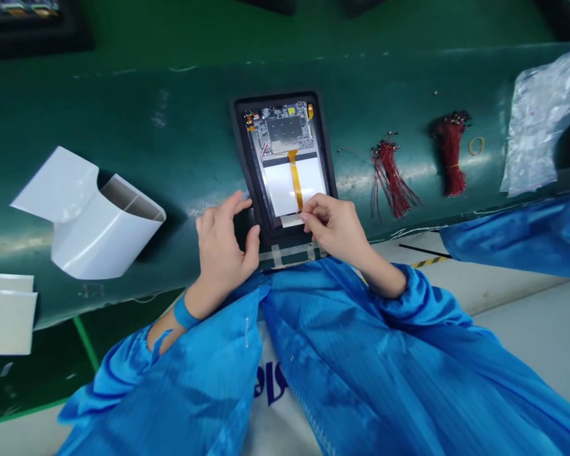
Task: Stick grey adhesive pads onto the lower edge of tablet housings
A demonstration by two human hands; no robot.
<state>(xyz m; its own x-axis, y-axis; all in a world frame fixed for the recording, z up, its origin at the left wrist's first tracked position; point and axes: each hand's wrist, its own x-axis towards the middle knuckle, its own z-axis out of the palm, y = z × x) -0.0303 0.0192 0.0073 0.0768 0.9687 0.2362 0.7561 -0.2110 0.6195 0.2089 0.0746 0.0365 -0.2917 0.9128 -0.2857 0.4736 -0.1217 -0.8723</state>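
An opened tablet [273,190] lies in a black foam tray [247,152], its green-and-silver circuit board [285,130] at the far end. An amber flex cable [295,180] runs from the board down over the white panel. Across the tablet's near end is a short pale strip [291,220]. My right hand [337,225] pinches at the strip's right end, thumb and forefinger closed; the fingertips partly hide the contact. Beside the tray's left edge, my left hand [225,244] is open, thumb and fingers apart, holding nothing.
Right of the tray lie a loose bundle of red wires [392,177], a banded bundle [452,155], a rubber band [476,147] and bubble wrap [539,126]. A bent white holder [99,221] stands left, near pale sheets [7,316]. Another black tray [38,38] sits at upper left.
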